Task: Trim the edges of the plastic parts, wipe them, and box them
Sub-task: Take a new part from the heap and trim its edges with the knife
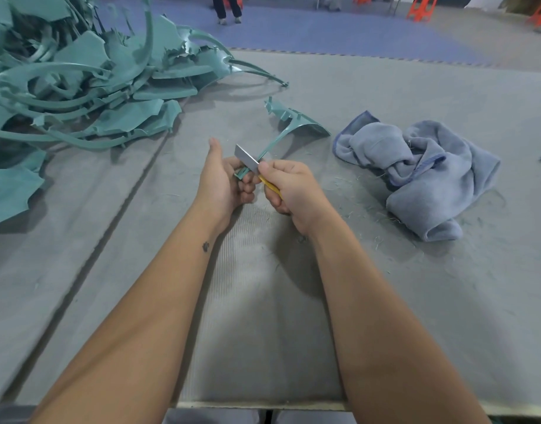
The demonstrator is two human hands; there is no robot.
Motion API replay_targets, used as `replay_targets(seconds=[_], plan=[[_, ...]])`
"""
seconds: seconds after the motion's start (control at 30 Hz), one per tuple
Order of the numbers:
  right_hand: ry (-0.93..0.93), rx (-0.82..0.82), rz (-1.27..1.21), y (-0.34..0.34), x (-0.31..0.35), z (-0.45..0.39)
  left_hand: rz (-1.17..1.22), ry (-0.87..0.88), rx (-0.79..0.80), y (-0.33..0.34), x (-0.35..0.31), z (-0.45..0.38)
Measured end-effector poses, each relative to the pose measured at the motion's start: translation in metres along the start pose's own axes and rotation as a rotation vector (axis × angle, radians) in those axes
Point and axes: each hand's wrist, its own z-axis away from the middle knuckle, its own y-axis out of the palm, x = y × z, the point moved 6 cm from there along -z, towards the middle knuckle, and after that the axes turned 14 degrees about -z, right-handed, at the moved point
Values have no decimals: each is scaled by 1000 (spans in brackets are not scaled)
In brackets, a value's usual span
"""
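The right hand [289, 191] has its fingers curled tight around a knife [257, 168] with a yellow handle, and the flat grey blade sticks up and to the left. The left hand [225, 179] sits just beside it, with the thumb pointing straight up and the other fingers curled around the thin end of a green plastic part [293, 127]. The blade lies across that thin end, right next to the left fingers. The wide end of the part reaches away from the hands and rests on the grey table [263, 301]. This looks like the trimming step, with wiping and boxing not yet done for this piece. The blade is very close to the left fingers, so if it slips off the thin plastic it could cut them. The part is long and bendy, so it could also twist in the hand and get a bad cut. To the right, well apart from the hands, lies a crumpled blue cloth [416, 175] for wiping, with small shavings around it. Far to the left is a big pile of green parts [79, 87] with rough edges. I cannot see any box.
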Motion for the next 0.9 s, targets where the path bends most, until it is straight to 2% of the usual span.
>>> replay_targets(seconds=[0.17, 0.33, 0.6, 0.77, 0.9], plan=[[21, 53, 56, 8, 1, 3, -53, 7, -33, -3, 0, 0], [14, 72, 11, 11, 5, 6, -65, 64, -33, -2, 1, 1], [-34, -146, -93, -8, 2, -3, -158, 161, -41, -5, -3, 4], [-16, -264, -187, -17, 0, -7, -204, 157, -89, -9, -3, 5], [-52, -231, -173, -17, 0, -6, -204, 175, -79, -8, -4, 7]])
